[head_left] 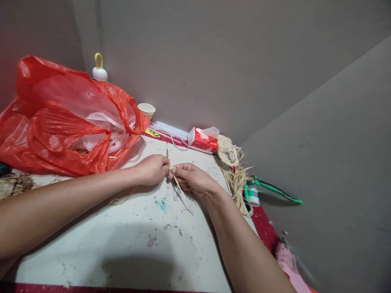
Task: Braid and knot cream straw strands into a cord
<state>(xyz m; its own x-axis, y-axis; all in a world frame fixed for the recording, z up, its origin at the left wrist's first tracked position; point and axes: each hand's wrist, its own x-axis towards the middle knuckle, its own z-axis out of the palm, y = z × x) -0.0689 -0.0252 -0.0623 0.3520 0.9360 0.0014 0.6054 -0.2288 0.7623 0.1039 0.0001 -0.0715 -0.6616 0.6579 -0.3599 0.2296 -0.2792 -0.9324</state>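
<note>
My left hand (153,169) is closed on a thin braid of pale dried straw (171,165), whose upper end sticks up past the knuckles. Close against it, my right hand (193,179) pinches the same straw braid between thumb and fingers. Loose strands hang from the pinch toward the white table top (137,232). The fingertips of the left hand are partly hidden where the two hands meet.
A red plastic bag (61,134) fills the left. Along the wall stand a paper cup (146,109), a red tissue pack (204,140), a coiled straw braid (227,150), a straw bundle (238,183) and a white-and-green bottle (253,196) beside a green-handled tool (277,190).
</note>
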